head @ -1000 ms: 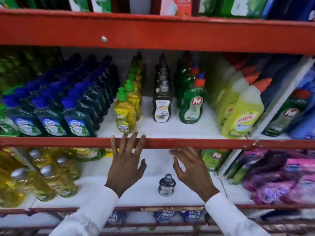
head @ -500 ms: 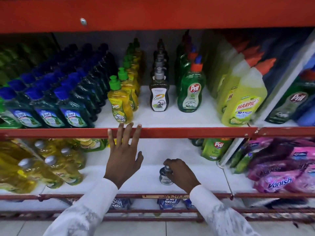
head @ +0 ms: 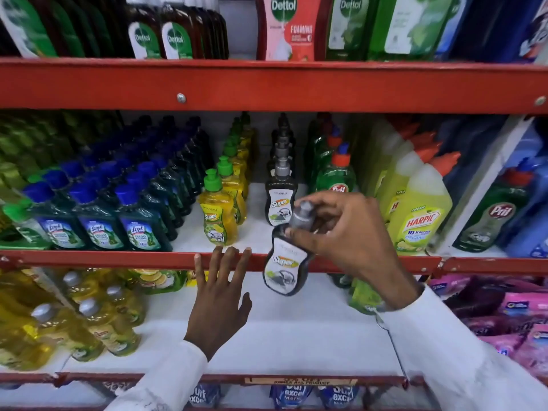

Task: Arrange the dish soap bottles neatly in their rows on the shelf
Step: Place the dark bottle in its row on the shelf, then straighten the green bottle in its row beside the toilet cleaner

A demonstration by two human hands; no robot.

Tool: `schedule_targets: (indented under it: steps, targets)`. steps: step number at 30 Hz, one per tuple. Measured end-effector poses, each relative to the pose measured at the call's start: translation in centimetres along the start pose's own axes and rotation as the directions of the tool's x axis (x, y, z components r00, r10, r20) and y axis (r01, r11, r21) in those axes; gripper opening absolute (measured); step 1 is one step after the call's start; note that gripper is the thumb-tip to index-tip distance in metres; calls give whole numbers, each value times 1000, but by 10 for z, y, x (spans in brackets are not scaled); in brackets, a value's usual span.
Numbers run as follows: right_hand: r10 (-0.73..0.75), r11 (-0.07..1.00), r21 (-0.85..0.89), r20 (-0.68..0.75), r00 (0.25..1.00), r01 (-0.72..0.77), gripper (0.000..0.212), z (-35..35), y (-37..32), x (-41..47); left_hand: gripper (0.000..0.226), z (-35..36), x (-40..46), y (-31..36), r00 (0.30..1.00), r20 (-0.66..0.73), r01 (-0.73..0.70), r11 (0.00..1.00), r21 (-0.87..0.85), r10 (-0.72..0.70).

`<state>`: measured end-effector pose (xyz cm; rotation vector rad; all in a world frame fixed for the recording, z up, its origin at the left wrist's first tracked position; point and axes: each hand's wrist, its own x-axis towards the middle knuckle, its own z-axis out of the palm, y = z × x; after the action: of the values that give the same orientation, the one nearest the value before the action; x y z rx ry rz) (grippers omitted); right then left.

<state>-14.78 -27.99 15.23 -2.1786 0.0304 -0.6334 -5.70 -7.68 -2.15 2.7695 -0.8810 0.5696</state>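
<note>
Dark Super bottle (head: 285, 264): hangs by its neck from your right hand (head: 341, 229), tilted, before the red shelf lip (head: 89, 258). Matching row (head: 281, 185) at 12 o'clock. Left hand (head: 218, 298) spread, empty. Risk: base clips lip, toppling front bottle.

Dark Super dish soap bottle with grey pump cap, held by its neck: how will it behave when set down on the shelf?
The dark Super dish soap bottle with grey pump cap hangs tilted from the right hand, which pinches its neck, so it may swing. It looks like rigid plastic and should keep its shape. Being tall with a narrow base, it could tip against the matching row's front bottle.
</note>
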Motion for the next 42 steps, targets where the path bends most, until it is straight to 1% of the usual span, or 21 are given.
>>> schedule_targets:
  steps: [2, 4, 8, 11, 15, 18, 22, 25, 27, 30, 33, 35, 37, 39, 42]
  targets:
    - [-2, 1000, -3, -17, 1000, 2, 34, -2, -10, 21, 89, 0, 0, -1, 1000, 9, -2, 1000, -4, 2]
    - [5, 999, -51, -27, 1000, -6, 34, 2, -13, 40, 89, 0, 0, -2, 1000, 15, -2, 1000, -11, 2]
    - [37, 992, -122, 0, 999, -37, 38, 23, -5, 70, 94, 0, -1, -1, 1000, 20, 0, 1000, -27, 1]
    - [45, 985, -167, -31, 999, -49, 41, 34, 0, 84, 95, -2, -2, -3, 1000, 24, -13, 1000, -24, 13]
    - [44, 973, -225, -15, 999, -46, 34, 43, 8, 93, 96, -2, -3, -4, 999, 38, -15, 1000, -24, 16]
    - [46, 976, -211, -25, 999, -50, 33, 50, 17, 94, 97, -3, -2, -3, 999, 36, -9, 1000, -24, 9]
    - [27, 985, -172, -21, 999, -30, 46, 51, 25, 93, 96, -2, -2, -1, 999, 50, 0, 1000, -10, 1]
    - [-9, 977, -214, -24, 1000, 4, 58, 44, 25, 81, 88, -2, 2, 4, 999, 33, 37, 999, -1, -37]
    - [-60, 955, -293, -76, 995, 35, 59, 39, 33, 62, 78, -2, 6, 14, 999, -2, 38, 999, -9, -38]
    - [-131, 929, -366, -190, 973, 53, 50, 30, 57, 25, 68, 1, 17, 38, 997, -55, -60, 997, -39, 58]
    - [-199, 919, -391, -359, 912, 47, 38, 11, 92, -11, 63, 11, 27, 67, 981, -97, -175, 980, -97, 166]
    - [-227, 908, -419, -483, 846, 4, 30, -12, 116, -31, 61, 17, 36, 86, 971, -106, -229, 965, -129, 216]
    - [-215, 910, -409, -604, 767, -67, 25, -40, 138, -46, 61, 21, 43, 104, 965, -110, -253, 957, -143, 239]
    - [-147, 929, -334, -725, 673, -157, 27, -68, 159, -50, 62, 25, 46, 116, 964, -123, -253, 957, -140, 236]
    - [37, 952, -127, -856, 516, -280, 41, -108, 195, -43, 63, 30, 48, 128, 964, -150, -235, 967, -101, 219]
